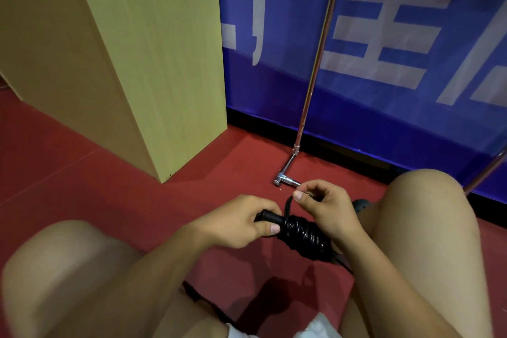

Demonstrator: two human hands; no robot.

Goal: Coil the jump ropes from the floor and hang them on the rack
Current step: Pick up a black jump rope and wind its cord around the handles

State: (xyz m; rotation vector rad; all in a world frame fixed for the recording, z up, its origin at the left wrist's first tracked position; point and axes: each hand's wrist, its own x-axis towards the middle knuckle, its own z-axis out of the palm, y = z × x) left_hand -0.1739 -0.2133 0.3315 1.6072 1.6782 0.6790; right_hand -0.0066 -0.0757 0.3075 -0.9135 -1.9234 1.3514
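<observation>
A black jump rope [301, 236] is wound in tight coils around its handles, held low between my knees above the red floor. My left hand [241, 222] grips the black handle end that sticks out to the left of the coils. My right hand [326, 206] pinches the loose end of the cord between thumb and fingers, just above the bundle. A short strand runs from the pinch down into the coils. The rack's chrome upright [318, 63] rises from a foot [285, 180] on the floor, just beyond my hands.
A light wooden cabinet [131, 63] stands at the left against a blue banner wall [411, 49]. A second chrome rack leg [485, 173] slants at the right edge. My bare knees frame the hands on both sides. Red floor [82, 173] stretches to the left.
</observation>
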